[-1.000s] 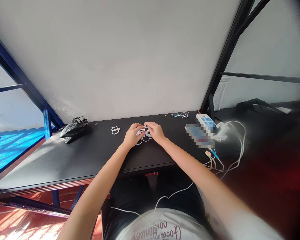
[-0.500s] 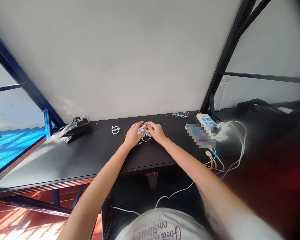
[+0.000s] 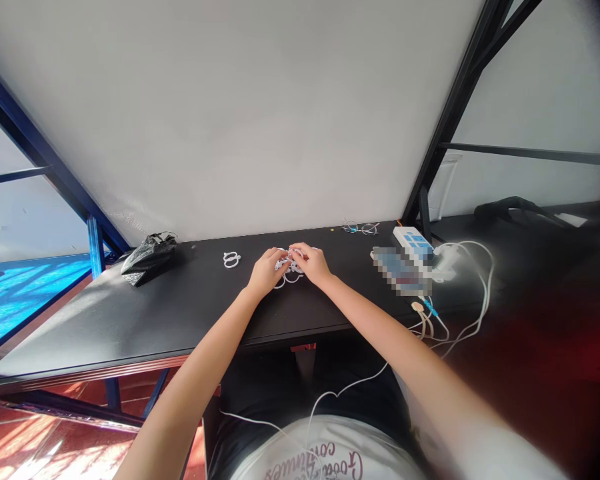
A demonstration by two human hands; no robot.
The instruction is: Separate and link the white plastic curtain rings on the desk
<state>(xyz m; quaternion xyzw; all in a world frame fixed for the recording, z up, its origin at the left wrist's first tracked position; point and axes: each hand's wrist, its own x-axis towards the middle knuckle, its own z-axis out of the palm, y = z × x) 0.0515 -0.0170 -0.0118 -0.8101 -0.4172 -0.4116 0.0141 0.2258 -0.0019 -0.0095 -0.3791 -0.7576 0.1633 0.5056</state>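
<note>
My left hand (image 3: pixel 265 270) and my right hand (image 3: pixel 313 263) meet at the middle of the black table (image 3: pixel 145 313), fingers pinched on a small bundle of white cord (image 3: pixel 289 268). Loops of the cord hang out below and between the two hands and rest on the table top. To the left of my left hand lies a separate small coil of white cord (image 3: pixel 231 259), untouched.
A crumpled black plastic bag (image 3: pixel 147 257) lies at the left back. Spectacles (image 3: pixel 360 229) sit by the wall. A white power strip (image 3: pixel 414 243) with white cables (image 3: pixel 473 293) occupies the right side, beside a blurred-out object. Black frame posts stand left and right.
Both hands stayed in place. The fingers shifted slightly on the cord bundle, drawing closer together over it.
</note>
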